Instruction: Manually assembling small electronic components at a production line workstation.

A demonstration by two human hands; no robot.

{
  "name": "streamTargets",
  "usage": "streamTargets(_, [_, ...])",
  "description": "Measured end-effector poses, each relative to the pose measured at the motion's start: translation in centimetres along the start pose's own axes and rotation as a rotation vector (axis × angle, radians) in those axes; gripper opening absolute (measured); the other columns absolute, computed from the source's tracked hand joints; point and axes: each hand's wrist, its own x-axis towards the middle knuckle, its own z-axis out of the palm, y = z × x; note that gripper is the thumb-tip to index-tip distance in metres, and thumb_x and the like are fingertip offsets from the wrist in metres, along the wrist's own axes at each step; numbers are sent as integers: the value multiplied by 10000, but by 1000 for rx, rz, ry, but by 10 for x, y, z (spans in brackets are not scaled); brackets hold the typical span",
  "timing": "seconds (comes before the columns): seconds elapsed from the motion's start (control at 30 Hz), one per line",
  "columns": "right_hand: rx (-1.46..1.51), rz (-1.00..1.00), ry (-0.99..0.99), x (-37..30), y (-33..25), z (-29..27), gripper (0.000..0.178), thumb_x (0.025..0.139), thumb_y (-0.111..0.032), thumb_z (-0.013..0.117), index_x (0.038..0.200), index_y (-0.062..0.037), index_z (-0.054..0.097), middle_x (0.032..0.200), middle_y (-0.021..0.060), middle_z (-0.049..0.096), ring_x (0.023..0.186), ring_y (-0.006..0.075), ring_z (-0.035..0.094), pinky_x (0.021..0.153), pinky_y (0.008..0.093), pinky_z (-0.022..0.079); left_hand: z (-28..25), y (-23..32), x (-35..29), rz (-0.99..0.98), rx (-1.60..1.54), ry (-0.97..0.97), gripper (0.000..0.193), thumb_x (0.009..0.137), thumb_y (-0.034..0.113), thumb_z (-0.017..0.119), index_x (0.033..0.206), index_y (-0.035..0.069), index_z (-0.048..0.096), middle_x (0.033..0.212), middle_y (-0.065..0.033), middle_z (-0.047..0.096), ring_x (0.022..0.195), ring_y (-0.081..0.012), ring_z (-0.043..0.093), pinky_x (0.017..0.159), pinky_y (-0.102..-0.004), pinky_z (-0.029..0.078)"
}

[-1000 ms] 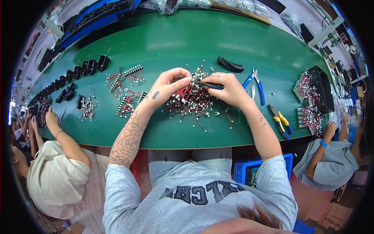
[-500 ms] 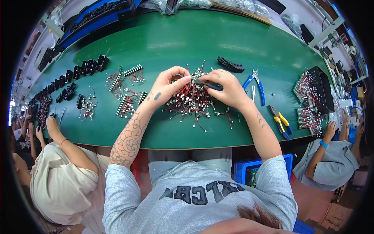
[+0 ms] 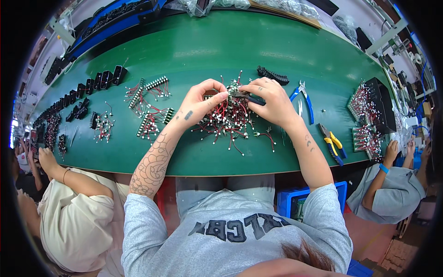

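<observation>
Green table (image 3: pixel 230 41), curved, seen from above. At its near-edge middle, left hand (image 3: pixel 200 99) pinching a small wired part from a tangled heap of red-and-black wired pieces (image 3: pixel 226 120); right hand (image 3: pixel 270 99) gripping a dark tool (image 3: pixel 249 98) at the same part. Finished-looking rows (image 3: pixel 147 99) laid out toward the left edge; much of the heap apparently left. Blue-handled cutters (image 3: pixel 304 99) toward the right edge.

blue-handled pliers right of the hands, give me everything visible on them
The blue-handled pliers lie flat on the green table, just right of the right hand and apart from it. Two slim blue grips, apparently plastic-coated, splay open toward the person; the short bare-metal jaws point away. Nothing holds them. The yellow-and-blue pliers lie farther right, nearer the table edge.
</observation>
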Motion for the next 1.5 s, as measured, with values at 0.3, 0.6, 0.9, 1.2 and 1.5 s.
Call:
streamTargets(0.3, [-37,8,-13,-1,-1,0,348,747,-144,724,1095,-140,726,1028,36,677,926,219,601,897,328,457,1,-3,0,52,13,0,114,943,159,648,1002,61,637,826,9,616,645,-40,481,553,-167,366])
streamTargets(0.6, [15,-9,-50,1,-2,-2,331,752,-132,720,1083,-138,728,1009,25,685,912,219,604,889,331,463,0,-4,1,37,-17,-37,117,955,165,641,1005,59,636,819,17,607,656,-37,480,567,-164,366])
streamTargets(0.9, [64,45,-104,1,2,-4,312,740,-102,712,1051,-109,733,944,45,691,857,232,618,842,341,490,1,-4,2,28,-70,-42,126,971,168,628,1010,49,633,813,21,601,664,-34,481,580,-160,371])
streamTargets(1.2, [74,-30,-95,3,1,-8,303,732,-84,708,1033,-75,733,901,68,690,809,248,620,792,340,502,1,-1,-1,23,-57,-67,129,980,170,616,1018,48,628,821,23,598,682,-30,481,600,-156,375])
streamTargets(1.5, [431,255,-189,1,-5,-4,286,743,-70,691,1027,-54,730,878,78,686,784,247,617,771,334,504,1,1,0,48,-148,-81,130,986,174,611,1020,49,623,822,29,579,697,-25,480,624,-155,383])
